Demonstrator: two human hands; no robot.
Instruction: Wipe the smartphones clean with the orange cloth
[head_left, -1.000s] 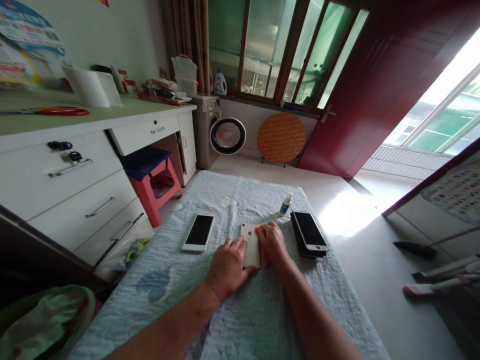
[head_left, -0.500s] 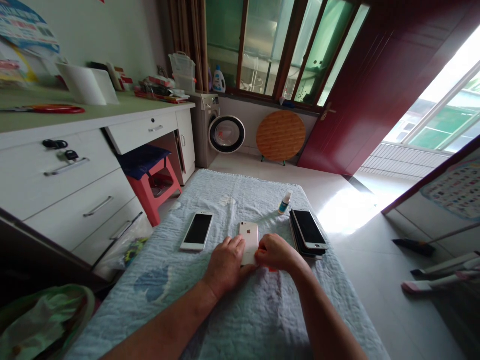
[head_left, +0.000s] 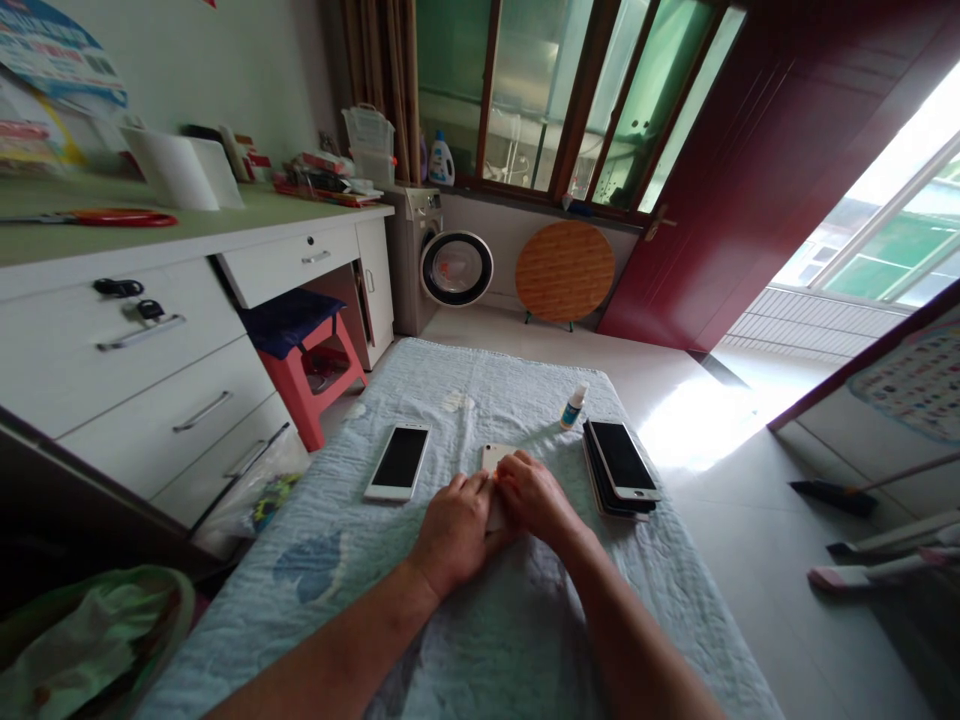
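A pale gold smartphone [head_left: 495,455] lies back up on the cloth, its camera end pointing away from me. My left hand [head_left: 455,520] grips it along the left side, fingers on that edge and the thumb across the near end. Over the phone's back my right hand [head_left: 534,492] is closed, fingertips pressed down near the upper middle. A small orange-red bit shows at those fingertips; what it belongs to is hidden. Most of the phone is covered by both hands.
On the blue quilted cloth [head_left: 315,640], a white phone [head_left: 398,463] lies left. At right are a stack of phones [head_left: 624,462] and a small spray bottle [head_left: 574,406]. A red stool [head_left: 330,365] stands beyond the left edge, near a white desk [head_left: 195,350].
My right hand has moved left and away from me, from the phone's right edge onto its back. My left hand keeps its place. The red piece below the right hand no longer shows there.
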